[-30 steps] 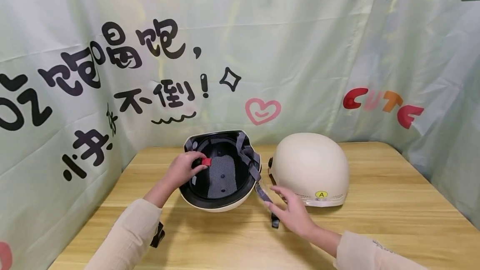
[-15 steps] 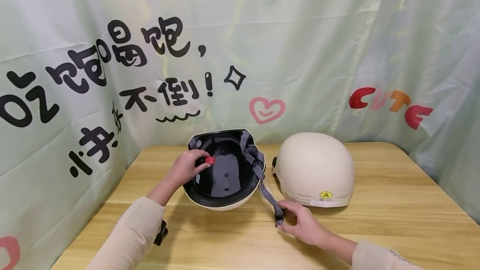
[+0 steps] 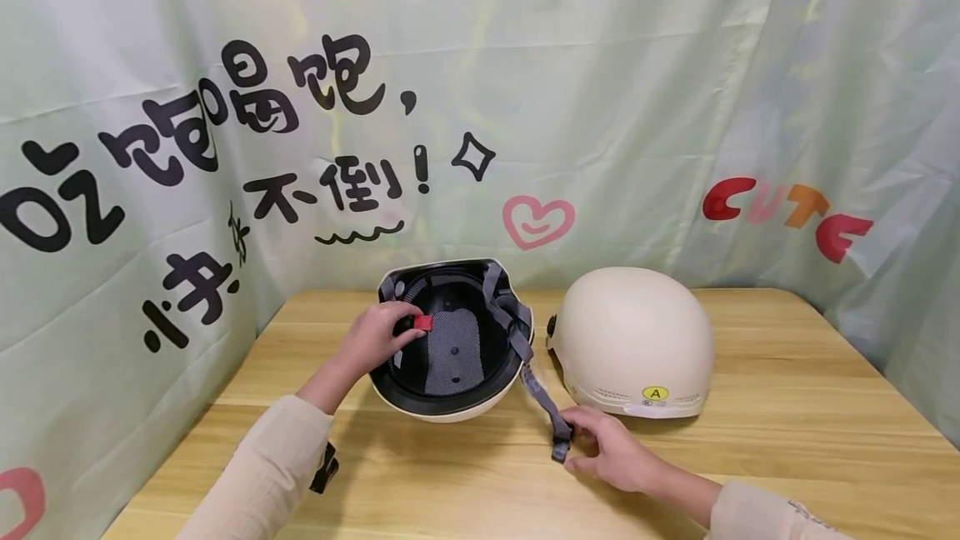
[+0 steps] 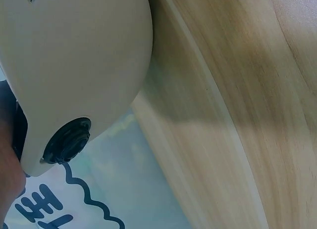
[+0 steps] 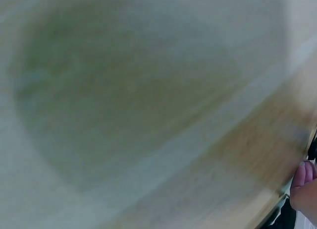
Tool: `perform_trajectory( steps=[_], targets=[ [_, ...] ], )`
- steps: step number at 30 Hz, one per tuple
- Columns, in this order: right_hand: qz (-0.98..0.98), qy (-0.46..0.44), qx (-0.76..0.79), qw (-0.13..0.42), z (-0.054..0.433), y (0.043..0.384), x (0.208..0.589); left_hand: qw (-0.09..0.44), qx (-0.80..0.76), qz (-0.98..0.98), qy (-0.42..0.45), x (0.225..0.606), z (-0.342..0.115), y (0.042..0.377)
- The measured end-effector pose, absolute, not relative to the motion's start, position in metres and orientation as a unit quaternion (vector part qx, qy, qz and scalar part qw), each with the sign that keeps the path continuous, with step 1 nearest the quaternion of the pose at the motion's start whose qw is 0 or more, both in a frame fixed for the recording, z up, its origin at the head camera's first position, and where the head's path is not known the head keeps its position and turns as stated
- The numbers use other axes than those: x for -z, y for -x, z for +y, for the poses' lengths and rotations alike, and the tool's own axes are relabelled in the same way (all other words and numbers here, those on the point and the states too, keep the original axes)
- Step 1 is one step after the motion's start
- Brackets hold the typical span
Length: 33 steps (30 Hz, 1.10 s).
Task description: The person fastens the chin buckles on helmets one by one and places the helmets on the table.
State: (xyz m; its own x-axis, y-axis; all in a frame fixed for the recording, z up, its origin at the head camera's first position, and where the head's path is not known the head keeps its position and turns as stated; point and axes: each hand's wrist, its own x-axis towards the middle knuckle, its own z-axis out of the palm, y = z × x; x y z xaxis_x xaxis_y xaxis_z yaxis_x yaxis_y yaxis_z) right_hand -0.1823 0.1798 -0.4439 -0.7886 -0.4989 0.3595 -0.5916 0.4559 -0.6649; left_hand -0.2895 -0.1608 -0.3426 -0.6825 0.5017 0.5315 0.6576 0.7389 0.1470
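An upturned cream helmet (image 3: pixel 454 357) shows its black padded inside in the head view. My left hand (image 3: pixel 375 336) reaches over its left rim and pinches a black buckle with a red tab (image 3: pixel 423 322). A grey chin strap (image 3: pixel 542 394) hangs from the right rim down to the table, and my right hand (image 3: pixel 611 455) pinches it close to its dark end piece (image 3: pixel 561 446). The left wrist view has the helmet's outer shell (image 4: pixel 84 55) with a round black pivot (image 4: pixel 68 140). In the right wrist view, curled fingers (image 5: pixel 303 174) appear at the right edge.
A second cream helmet (image 3: pixel 633 340) with a yellow "A" sticker (image 3: pixel 655 394) stands dome-up on the wooden table (image 3: pixel 787 390), just right of the first. A printed cloth backdrop (image 3: pixel 615 123) hangs behind. Part of a black object (image 3: pixel 326 469) shows beside my left sleeve.
My right hand has moved down from beside the strap's middle to its end and now pinches it. My left hand keeps its hold on the red-tabbed buckle.
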Motion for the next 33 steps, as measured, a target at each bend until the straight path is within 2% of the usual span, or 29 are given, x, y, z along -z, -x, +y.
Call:
perform_trajectory(
  steps=[3,11,20,33],
  targets=[
    [-0.85,-0.322,-0.414,0.054,0.1795,0.1816,0.4438,0.236,0.168,-0.903,0.318,0.3429,-0.1614,0.289],
    [-0.856,-0.31,-0.413,-0.009,0.1799,0.181,0.4402,0.24,0.163,-0.9,0.324,0.3445,-0.1631,0.2905],
    [-0.865,-0.323,-0.385,0.023,0.1782,0.1811,0.4416,0.229,0.156,-0.905,0.324,0.3436,-0.1618,0.29],
    [-0.857,-0.344,-0.384,0.022,0.1727,0.1819,0.4387,0.234,0.153,-0.905,0.321,0.3432,-0.161,0.2881]
  ],
)
